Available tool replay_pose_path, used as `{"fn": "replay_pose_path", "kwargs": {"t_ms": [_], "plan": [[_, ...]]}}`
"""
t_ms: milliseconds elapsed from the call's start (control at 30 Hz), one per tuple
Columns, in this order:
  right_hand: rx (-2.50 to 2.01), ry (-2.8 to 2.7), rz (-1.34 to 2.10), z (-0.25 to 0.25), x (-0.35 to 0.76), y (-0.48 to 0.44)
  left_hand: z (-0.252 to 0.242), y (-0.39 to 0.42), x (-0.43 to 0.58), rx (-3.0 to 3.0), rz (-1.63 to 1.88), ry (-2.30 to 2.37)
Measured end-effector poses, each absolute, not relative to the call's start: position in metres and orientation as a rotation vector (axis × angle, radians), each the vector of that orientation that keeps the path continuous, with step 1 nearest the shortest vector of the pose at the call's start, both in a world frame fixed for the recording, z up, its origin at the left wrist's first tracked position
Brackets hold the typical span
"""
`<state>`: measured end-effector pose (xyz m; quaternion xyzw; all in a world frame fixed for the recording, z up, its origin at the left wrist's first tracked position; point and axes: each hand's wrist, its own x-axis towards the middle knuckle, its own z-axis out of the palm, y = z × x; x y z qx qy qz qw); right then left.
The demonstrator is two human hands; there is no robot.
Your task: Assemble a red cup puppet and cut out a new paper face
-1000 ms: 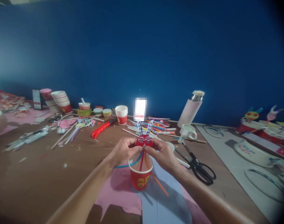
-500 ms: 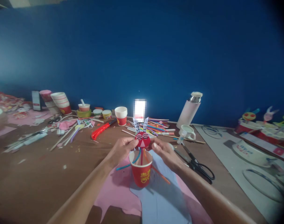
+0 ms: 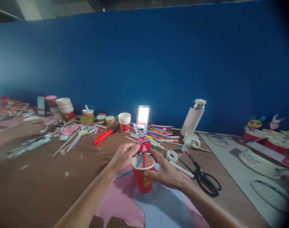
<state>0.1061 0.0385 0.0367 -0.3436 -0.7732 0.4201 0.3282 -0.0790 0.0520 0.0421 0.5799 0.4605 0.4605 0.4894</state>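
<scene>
A red paper cup with yellow characters stands upright on pink and pale blue sheets. From inside it rise blue, purple and orange straws below a red round paper rabbit face with patterned ears. My left hand pinches the left edge of that face. Around the right side of the cup is my right hand, its thumb on the front and its fingertips hidden behind the rim. The blue straw end sticks out at the cup's left.
Black scissors, a tape roll and a white mug lie to the right, before a leaning thermos. Behind are loose straws, a red cutter and cups. Another person's hand reaches in at left.
My right hand has come down from beside the rabbit face onto the cup. The view has tilted up slightly. Another person's arm has reached in from the left.
</scene>
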Motion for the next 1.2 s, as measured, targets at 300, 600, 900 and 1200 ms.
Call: {"fn": "replay_pose_path", "kwargs": {"t_ms": [300, 600, 900, 1200], "plan": [[-0.802, -1.796, 1.264, 0.039, 0.116, 0.050, 0.035, 0.059, -0.084, 1.173, 1.281, 1.164], [-0.774, -1.676, 1.297, 0.039, 0.125, 0.057, 0.035, 0.060, -0.083, 1.050, 1.323, 1.160], [-0.634, -1.541, 1.388, 0.042, 0.132, 0.067, 0.026, 0.063, -0.076, 0.734, 1.393, 0.800], [-0.656, -1.517, 1.269, 0.043, 0.134, 0.070, 0.011, 0.046, -0.052, 1.097, 1.302, 0.714]]}}
